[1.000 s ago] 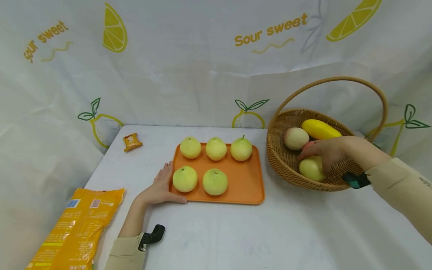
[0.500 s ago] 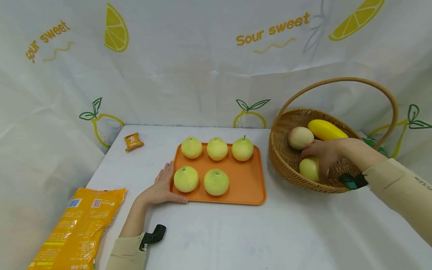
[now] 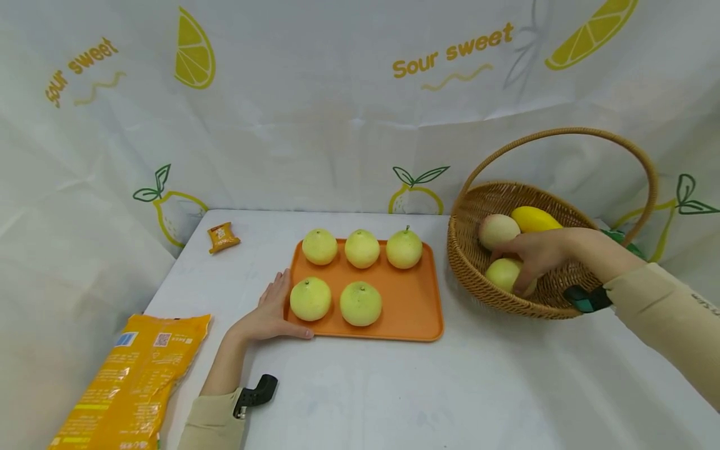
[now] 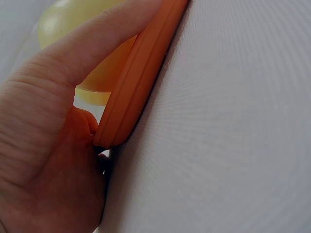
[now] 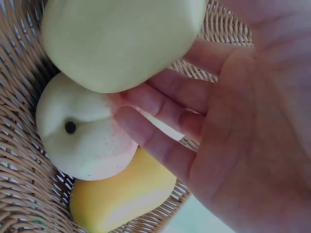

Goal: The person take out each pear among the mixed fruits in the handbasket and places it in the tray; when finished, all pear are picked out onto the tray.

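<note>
In the head view my left hand (image 3: 274, 310) lies along the left edge of an orange tray (image 3: 410, 306), fingers straight and thumb at the near rim. In the left wrist view the thumb crosses the tray's side (image 4: 136, 82). Several round yellow-green fruits, pomelo-like (image 3: 360, 304), sit on the tray in two rows. Inside the wicker basket (image 3: 478, 284) my right hand (image 3: 541, 252) grips a similar yellow-green fruit (image 3: 504, 274), thumb in front, fingers behind. Its fingertips touch a pale peach (image 5: 80, 128) in the right wrist view. A long yellow fruit (image 3: 534, 219) lies behind, partly hidden.
An orange printed packet (image 3: 129, 381) lies at the table's left front. A small wrapped snack (image 3: 223, 237) lies at the back left. The basket's tall handle (image 3: 585, 131) arches above the right forearm. A white printed cloth (image 3: 337, 125) hangs behind the table.
The yellow-green fruit in the basket has shifted left with my right hand, which now shows its thumb before it. The peach and long yellow fruit have shifted slightly. The left hand stays on the tray.
</note>
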A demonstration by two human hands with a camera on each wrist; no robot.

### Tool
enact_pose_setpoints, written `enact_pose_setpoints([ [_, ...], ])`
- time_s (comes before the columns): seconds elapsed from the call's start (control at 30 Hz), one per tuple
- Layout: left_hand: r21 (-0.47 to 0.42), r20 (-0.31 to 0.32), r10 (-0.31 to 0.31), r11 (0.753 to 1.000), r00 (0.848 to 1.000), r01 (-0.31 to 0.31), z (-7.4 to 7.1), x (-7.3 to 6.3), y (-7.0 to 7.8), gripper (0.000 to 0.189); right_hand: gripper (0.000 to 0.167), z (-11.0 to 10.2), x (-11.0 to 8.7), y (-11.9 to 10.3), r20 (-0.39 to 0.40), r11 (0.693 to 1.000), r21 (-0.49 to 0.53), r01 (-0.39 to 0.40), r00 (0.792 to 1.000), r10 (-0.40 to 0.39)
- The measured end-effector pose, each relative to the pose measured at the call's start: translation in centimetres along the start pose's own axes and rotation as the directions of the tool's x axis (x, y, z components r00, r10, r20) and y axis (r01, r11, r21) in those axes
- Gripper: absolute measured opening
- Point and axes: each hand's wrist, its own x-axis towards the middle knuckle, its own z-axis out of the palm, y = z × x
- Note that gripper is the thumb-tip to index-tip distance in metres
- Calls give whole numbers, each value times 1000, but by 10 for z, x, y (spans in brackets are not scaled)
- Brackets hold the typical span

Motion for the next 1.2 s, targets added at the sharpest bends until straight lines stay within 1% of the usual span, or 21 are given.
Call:
enact_pose_setpoints([
  [0.17, -3, -2, 1, 1000, 1000, -1, 1, 1, 0, 141, 72, -2, -2, -1, -10, 1000, 22, 5, 1000, -4],
  [0.23, -4, -4, 1, 1000, 1000, -1, 1, 2, 0, 140, 76, -3, -4, -3, -24, 999, 40, 8, 1000, -7],
  [0.37, -13, -3, -2, 1000, 1000, 2, 1, 2, 1, 140, 79, -4, -8, -5, -70, 998, 63, 19, 997, -15],
  [0.67, -8, -1, -6, 1000, 1000, 6, 1, 1, 2, 140, 78, -3, -15, -9, -135, 996, 82, 44, 990, -32],
  [0.83, -10, -1, -18, 1000, 1000, 18, 0, 0, 3, 140, 79, -2, -23, -10, -175, 993, 107, 53, 984, -34],
  [0.93, -14, -1, -21, 1000, 1000, 21, 0, -1, 2, 140, 75, -1, -28, -12, -212, 991, 109, 73, 976, -49],
  [1.03, -12, -5, -16, 1000, 1000, 16, 0, -1, 1, 139, 72, 1, -31, -15, -259, 991, 104, 89, 964, -59],
  [1.13, -9, -7, -8, 1000, 1000, 8, 1, 0, -1, 139, 71, 6, -34, -18, -323, 992, 95, 85, 945, -50],
  [1.2, -11, -7, -7, 1000, 1000, 7, 1, 0, -1, 139, 70, 11, -34, -18, -374, 992, 98, 79, 927, -37],
])
